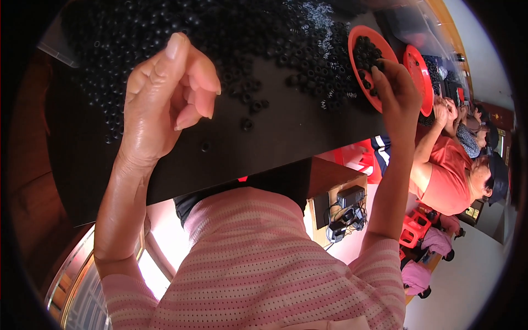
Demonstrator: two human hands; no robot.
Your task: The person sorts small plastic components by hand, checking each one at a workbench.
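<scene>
Small black ring-shaped pieces (363, 49) lie in a red bowl (388, 50), which is near the far right part of the dark surface (275, 137). The right hand (397, 91) reaches into this bowl at its near right side; its thumb and fingers are bent closely together at the pieces, but I cannot tell if they grip one.

Just beside the bowl, to the right, there is a second red dish (423, 82), tilted in the view. The left hand (170, 91) is raised in front of the surface, with its fingers half curled and the thumb pointing upward; whether something is inside the fingers, I cannot tell.

Many more black pieces (148, 33) spread in a wide heap behind the left hand, and a few lie apart nearer to the person. Below the surface are black adapters (350, 196) with cables. Farther right sits a person in an orange-red shirt (448, 176), and near this person is a red stool (413, 228).
</scene>
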